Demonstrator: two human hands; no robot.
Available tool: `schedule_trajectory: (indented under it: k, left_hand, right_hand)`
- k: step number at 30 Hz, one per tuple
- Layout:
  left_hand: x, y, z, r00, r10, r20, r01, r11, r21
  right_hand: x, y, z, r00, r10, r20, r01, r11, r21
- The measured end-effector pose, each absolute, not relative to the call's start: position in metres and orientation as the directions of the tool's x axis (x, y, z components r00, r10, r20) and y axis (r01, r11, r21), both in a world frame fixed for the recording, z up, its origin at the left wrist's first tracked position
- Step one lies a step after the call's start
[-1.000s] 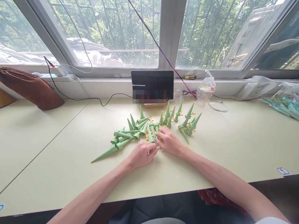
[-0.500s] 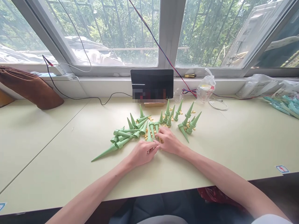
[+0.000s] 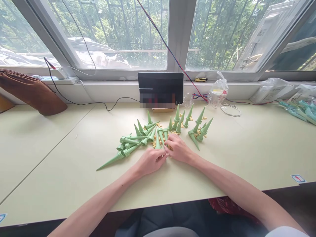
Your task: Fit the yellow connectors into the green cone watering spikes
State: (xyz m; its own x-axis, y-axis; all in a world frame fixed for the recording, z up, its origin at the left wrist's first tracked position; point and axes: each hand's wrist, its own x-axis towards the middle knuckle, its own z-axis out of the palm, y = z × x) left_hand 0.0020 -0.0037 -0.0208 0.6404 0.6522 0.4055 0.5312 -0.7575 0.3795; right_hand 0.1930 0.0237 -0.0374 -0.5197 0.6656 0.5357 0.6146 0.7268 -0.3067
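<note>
The left hand (image 3: 149,161) and the right hand (image 3: 179,149) meet over the table (image 3: 234,148), their fingers curled and their tips close together; whether they grip a small piece cannot be told, as the knuckles hide it. Green spikes (image 3: 132,150) lie in a loose heap to the left of the fingers, several with their hollow, cup-like ends facing outward, and a few more lie just beyond the fingertips. Yellow taps (image 3: 154,139) sit among those nearest the fingers, some partly covered by the right hand. Beyond and to the right of the fingers, more green spikes stand point up, with yellow taps sticking out from their sides. Farther beyond the fingers a tablet (image 3: 161,86) leans against the sill, and to its right a clear bag (image 3: 217,93) holds a pale cup with red print. Well to the right of the fingers, another plastic bag (image 3: 304,93) lies with teal pieces (image 3: 300,110) at it; whether they are inside is unclear. Well to the left of the fingers lies a brown pouch (image 3: 33,93), its contents hidden. Nearer the wearer than the fingers, below the table edge, is a red bag (image 3: 225,204), partly hidden by the right forearm.
</note>
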Motion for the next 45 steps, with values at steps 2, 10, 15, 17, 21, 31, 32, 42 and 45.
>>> schedule_trajectory:
  k: [2,10,15,17,21,31,32,42,45]
  left_hand:
    - [0.002,-0.003,-0.021,0.639,0.658,0.398,0.537,-0.752,0.381]
    - [0.003,-0.003,-0.019,0.618,0.697,0.363,0.572,-0.716,0.400]
    - [0.003,-0.003,-0.017,0.600,0.721,0.346,0.588,-0.691,0.420]
    - [0.003,-0.002,-0.017,0.590,0.731,0.344,0.595,-0.681,0.427]
    - [0.002,-0.001,-0.018,0.579,0.732,0.358,0.595,-0.680,0.428]
    - [0.002,-0.003,-0.014,0.499,0.704,0.505,0.514,-0.710,0.482]
    - [0.002,-0.003,-0.014,0.480,0.717,0.506,0.516,-0.697,0.498]
    - [-0.001,0.005,-0.019,0.324,0.825,0.464,0.609,-0.557,0.565]
    - [-0.002,0.007,-0.020,0.323,0.821,0.471,0.610,-0.561,0.560]
  right_hand:
    - [0.193,0.024,-0.038,-0.517,0.659,0.546,0.609,0.732,-0.306]
    - [0.193,0.024,-0.035,-0.516,0.628,0.583,0.587,0.754,-0.293]
    - [0.193,0.024,-0.035,-0.502,0.623,0.600,0.578,0.758,-0.303]
    - [0.194,0.024,-0.035,-0.497,0.618,0.609,0.572,0.761,-0.305]
    - [0.194,0.025,-0.036,-0.488,0.606,0.628,0.563,0.769,-0.304]
    - [0.194,0.023,-0.032,-0.439,0.582,0.685,0.544,0.779,-0.313]
    - [0.194,0.022,-0.031,-0.436,0.581,0.688,0.542,0.779,-0.314]
    - [0.193,0.018,-0.029,-0.440,0.540,0.717,0.522,0.804,-0.286]
    - [0.192,0.017,-0.029,-0.452,0.521,0.724,0.520,0.813,-0.261]
